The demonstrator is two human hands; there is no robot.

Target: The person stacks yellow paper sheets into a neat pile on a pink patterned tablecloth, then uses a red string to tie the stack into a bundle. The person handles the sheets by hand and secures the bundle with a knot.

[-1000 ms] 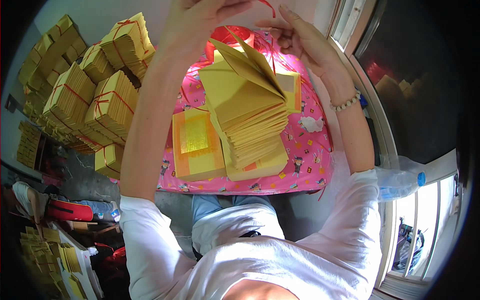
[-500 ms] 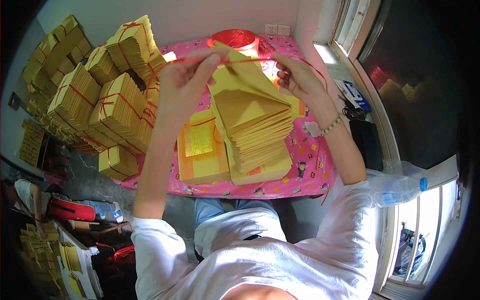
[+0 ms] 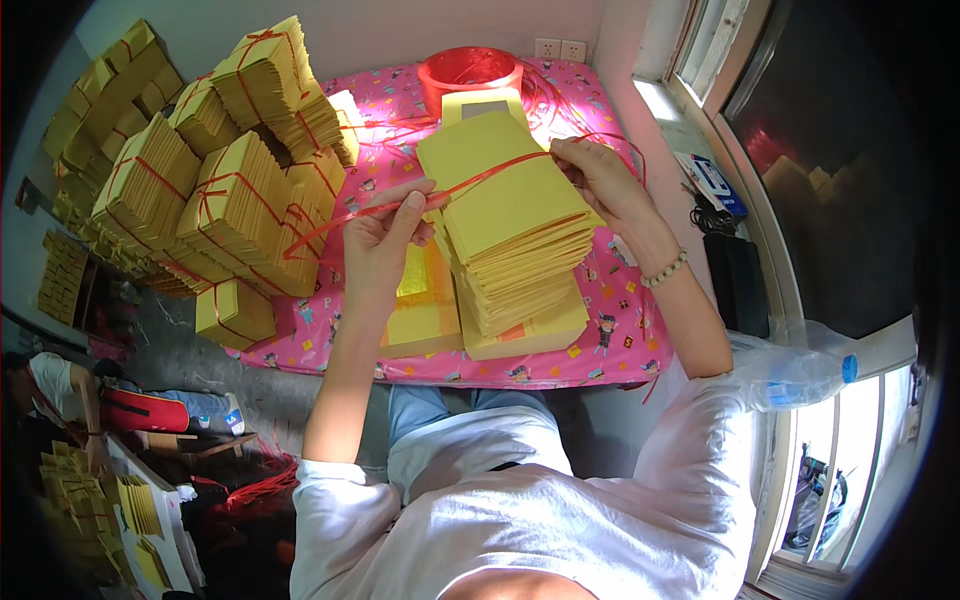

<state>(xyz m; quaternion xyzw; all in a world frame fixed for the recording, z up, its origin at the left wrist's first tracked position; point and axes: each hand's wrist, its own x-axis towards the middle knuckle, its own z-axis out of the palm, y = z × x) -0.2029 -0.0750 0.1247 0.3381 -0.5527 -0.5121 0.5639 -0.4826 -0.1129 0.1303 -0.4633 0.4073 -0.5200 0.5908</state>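
Note:
A tall stack of yellow paper packets (image 3: 505, 220) stands in front of me, its layers leaning unevenly. Across its top runs a red plastic ribbon (image 3: 490, 174). My left hand (image 3: 378, 238), at the stack's left edge, pinches the ribbon between thumb and fingers, and a loose end trails off to the left. On the far right edge, my right hand (image 3: 598, 182) is closed on the other part of the ribbon; its tail loops beyond my wrist. Beneath the stack lies a yellow paper block (image 3: 535, 338), with another yellow block (image 3: 420, 325) to its left, partly behind my left forearm.
The table has a pink patterned cover (image 3: 350, 345). Many tied yellow bundles (image 3: 235, 205) are piled at left. A red basin (image 3: 470, 75) and loose red ribbons sit at the back. A clear plastic bottle (image 3: 800, 370) lies by the window; another person (image 3: 65, 390) works at lower left.
Both hands have come down, bringing the ribbon from above the stack onto its top. The raised top sheets now lie flat. My left hand has shifted slightly right.

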